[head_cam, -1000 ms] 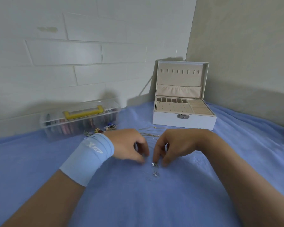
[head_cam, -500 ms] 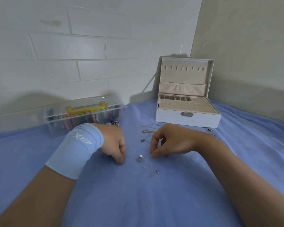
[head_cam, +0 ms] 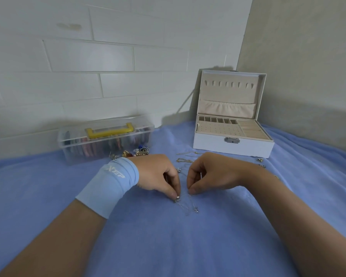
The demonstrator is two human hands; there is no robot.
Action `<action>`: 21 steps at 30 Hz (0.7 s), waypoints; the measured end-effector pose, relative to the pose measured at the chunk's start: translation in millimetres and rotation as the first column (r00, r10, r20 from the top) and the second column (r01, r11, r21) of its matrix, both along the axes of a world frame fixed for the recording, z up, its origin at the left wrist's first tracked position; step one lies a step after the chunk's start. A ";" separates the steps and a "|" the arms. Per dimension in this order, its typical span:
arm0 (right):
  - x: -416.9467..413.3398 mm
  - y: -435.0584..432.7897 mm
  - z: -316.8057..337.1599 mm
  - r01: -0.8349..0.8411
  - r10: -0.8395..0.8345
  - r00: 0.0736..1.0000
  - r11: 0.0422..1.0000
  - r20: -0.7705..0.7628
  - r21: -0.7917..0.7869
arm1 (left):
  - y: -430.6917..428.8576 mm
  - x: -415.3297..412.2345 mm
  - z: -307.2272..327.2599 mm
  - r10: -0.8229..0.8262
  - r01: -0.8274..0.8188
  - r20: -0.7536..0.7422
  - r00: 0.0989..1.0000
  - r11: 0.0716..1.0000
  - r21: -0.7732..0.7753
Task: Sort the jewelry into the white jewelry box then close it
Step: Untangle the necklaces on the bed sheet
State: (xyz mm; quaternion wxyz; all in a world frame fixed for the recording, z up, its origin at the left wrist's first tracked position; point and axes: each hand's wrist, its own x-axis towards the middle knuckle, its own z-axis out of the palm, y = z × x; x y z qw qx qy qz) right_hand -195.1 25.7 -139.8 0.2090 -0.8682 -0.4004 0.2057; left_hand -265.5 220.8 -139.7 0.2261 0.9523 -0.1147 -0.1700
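- A blue cloth (head_cam: 168, 246) covers the whole surface and lies in folds toward the right.
- The white jewelry box (head_cam: 233, 145) stands at the back right, its lid upright.
- A clear plastic case (head_cam: 106, 142) with a yellow handle sits at the back left.
- A heap of mixed jewelry (head_cam: 137, 152) lies just in front of that case.
- 2 gold chains (head_cam: 185, 160) lie before the box, and small loose pieces (head_cam: 260, 160) lie further right.
- A silver chain (head_cam: 188, 205) lies mid-cloth, pinched by the left hand (head_cam: 158, 174) and the right hand (head_cam: 212, 174).
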 end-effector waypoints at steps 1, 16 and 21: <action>-0.5 0.3 0.1 -0.001 0.001 1.000 1.000 -0.001 0.003 | 1.2 0.4 0.1 0.008 -0.008 0.004 1.000 1.000 -0.003; -4.9 3.0 0.6 -0.007 0.007 1.000 1.000 0.016 0.020 | 24.9 9.2 -3.0 0.157 -0.170 -0.071 0.985 0.954 -0.248; -1.9 6.6 -4.5 0.030 -0.030 0.998 1.000 0.053 0.001 | 21.2 12.4 -9.7 0.230 -0.226 -0.009 0.973 0.946 -0.232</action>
